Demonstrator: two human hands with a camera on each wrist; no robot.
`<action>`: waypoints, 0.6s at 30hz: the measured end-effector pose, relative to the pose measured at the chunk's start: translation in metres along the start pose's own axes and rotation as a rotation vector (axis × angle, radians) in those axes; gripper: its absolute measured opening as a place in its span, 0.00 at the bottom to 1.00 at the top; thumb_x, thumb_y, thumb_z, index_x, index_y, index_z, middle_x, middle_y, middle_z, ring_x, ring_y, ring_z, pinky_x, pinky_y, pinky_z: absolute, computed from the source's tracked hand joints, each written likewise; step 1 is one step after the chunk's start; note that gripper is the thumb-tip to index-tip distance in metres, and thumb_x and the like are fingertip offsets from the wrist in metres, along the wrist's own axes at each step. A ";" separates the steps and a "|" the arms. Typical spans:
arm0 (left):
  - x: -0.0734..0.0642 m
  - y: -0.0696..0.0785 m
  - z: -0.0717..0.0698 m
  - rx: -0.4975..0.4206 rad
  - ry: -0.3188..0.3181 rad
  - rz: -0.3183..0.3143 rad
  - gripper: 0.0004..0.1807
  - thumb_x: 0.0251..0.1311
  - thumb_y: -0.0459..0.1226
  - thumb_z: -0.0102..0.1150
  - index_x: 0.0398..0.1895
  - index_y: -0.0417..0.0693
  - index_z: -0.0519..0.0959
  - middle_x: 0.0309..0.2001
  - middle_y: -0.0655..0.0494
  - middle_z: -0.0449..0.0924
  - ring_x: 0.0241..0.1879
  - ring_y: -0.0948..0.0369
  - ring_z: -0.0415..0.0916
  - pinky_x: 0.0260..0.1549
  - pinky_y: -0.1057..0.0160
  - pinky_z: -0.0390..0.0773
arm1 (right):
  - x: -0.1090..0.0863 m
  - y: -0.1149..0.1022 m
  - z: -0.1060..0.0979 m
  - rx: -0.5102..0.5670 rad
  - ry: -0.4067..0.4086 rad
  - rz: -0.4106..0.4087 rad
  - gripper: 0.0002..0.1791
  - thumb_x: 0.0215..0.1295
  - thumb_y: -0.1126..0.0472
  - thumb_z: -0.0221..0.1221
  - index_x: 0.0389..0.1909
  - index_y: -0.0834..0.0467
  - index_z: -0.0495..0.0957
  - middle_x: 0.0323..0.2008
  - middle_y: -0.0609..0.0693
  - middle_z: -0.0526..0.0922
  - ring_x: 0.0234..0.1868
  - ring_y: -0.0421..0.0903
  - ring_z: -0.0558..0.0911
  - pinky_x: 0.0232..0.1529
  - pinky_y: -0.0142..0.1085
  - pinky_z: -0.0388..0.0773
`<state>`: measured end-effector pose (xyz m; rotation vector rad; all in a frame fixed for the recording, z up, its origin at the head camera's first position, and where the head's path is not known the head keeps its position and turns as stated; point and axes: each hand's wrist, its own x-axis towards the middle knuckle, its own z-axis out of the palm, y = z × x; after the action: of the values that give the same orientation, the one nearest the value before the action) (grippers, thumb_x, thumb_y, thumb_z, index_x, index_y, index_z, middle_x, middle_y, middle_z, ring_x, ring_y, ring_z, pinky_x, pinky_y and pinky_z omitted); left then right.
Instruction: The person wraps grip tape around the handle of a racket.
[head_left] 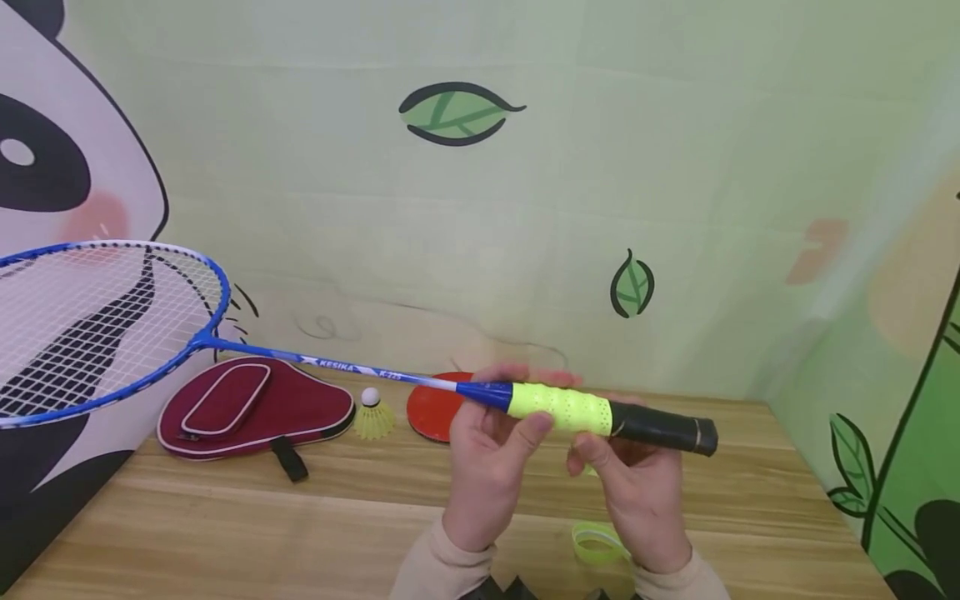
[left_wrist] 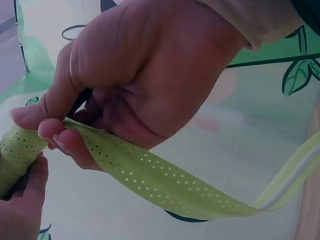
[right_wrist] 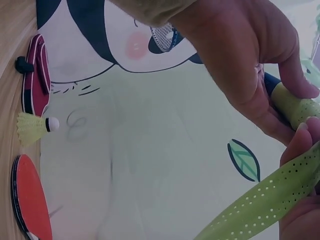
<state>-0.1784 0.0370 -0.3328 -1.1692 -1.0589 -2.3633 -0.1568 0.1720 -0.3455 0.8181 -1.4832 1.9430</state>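
A blue-and-white badminton racket (head_left: 408, 377) is held in the air, its head to the left. My left hand (head_left: 487, 475) holds its handle near the blue cone, thumb on the front and fingers behind. Neon-yellow perforated grip tape (head_left: 572, 408) is wound over the handle's upper part; the lower part (head_left: 660, 427) is black. At the edge of the winding, my right hand (head_left: 645, 500) pinches the tape between thumb and fingers. The tape's loose strip (left_wrist: 165, 182) trails from those fingers and curls in a loop (head_left: 592, 543) over the table.
On the wooden table (head_left: 285, 533), a dark red racket case (head_left: 307, 404) lies at the back left. Beside it stand a yellow shuttlecock (head_left: 373, 417) and a red table tennis paddle (head_left: 431, 410), partly behind my left hand. A printed cloth backdrop (head_left: 337, 167) closes off the back.
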 end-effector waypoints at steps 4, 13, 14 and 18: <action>-0.002 -0.002 0.003 0.062 0.060 -0.023 0.15 0.63 0.25 0.57 0.50 0.40 0.70 0.48 0.45 0.82 0.49 0.47 0.81 0.50 0.57 0.79 | 0.001 0.001 -0.001 -0.022 0.009 -0.048 0.15 0.56 0.79 0.62 0.44 0.75 0.72 0.38 0.55 0.83 0.22 0.42 0.81 0.24 0.31 0.79; -0.002 -0.005 0.007 0.075 0.127 -0.049 0.13 0.62 0.27 0.60 0.48 0.36 0.71 0.45 0.42 0.83 0.46 0.47 0.82 0.48 0.56 0.80 | 0.003 -0.003 -0.004 -0.047 0.011 -0.038 0.15 0.55 0.80 0.62 0.42 0.76 0.70 0.39 0.56 0.82 0.25 0.43 0.82 0.26 0.32 0.81; -0.002 -0.005 0.007 0.082 0.131 -0.045 0.13 0.61 0.27 0.60 0.47 0.34 0.71 0.45 0.42 0.83 0.46 0.47 0.82 0.48 0.56 0.80 | 0.003 -0.004 -0.004 -0.052 0.008 -0.028 0.14 0.56 0.80 0.61 0.42 0.76 0.70 0.39 0.56 0.82 0.25 0.43 0.82 0.27 0.32 0.81; -0.001 -0.002 0.007 0.084 0.167 -0.066 0.14 0.60 0.29 0.63 0.47 0.35 0.72 0.44 0.43 0.84 0.46 0.49 0.82 0.47 0.57 0.80 | 0.003 -0.007 -0.002 -0.104 0.007 0.007 0.14 0.57 0.80 0.60 0.43 0.75 0.69 0.39 0.57 0.82 0.25 0.44 0.82 0.28 0.34 0.82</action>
<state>-0.1750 0.0438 -0.3321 -0.9030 -1.1429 -2.3919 -0.1537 0.1760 -0.3396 0.7608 -1.5710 1.8553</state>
